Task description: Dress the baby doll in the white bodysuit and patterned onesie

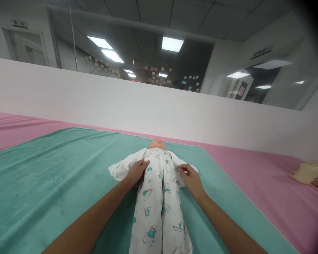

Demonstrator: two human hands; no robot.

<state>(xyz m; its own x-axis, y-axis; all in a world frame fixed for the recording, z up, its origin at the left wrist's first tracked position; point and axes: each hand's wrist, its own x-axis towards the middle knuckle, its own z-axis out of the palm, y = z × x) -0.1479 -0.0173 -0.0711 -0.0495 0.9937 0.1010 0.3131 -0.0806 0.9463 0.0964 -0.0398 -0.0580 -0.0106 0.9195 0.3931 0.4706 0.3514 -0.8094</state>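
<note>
A baby doll (pixel 157 144) lies on its back, with its head at the far end. It wears a white top whose sleeve (pixel 131 161) spreads out to the side. White baby pants (pixel 148 211) printed with small teal and pink figures stretch over its front, their two long legs reaching toward me. At the left edge of the pants, my left hand (pixel 137 171) is closed, the thumb resting on the cloth. My right hand (pixel 190 178) is beside the right edge, over the sleeve, with curled fingers; what they pinch, if anything, is hidden.
Under the doll is a teal blanket (pixel 55 176) on a pink cover (pixel 254 173). At the far right lies a second doll (pixel 307 173) in pale yellow, partly cut off. Behind stands a white low wall (pixel 122 102) with a glass window (pixel 137 60) above.
</note>
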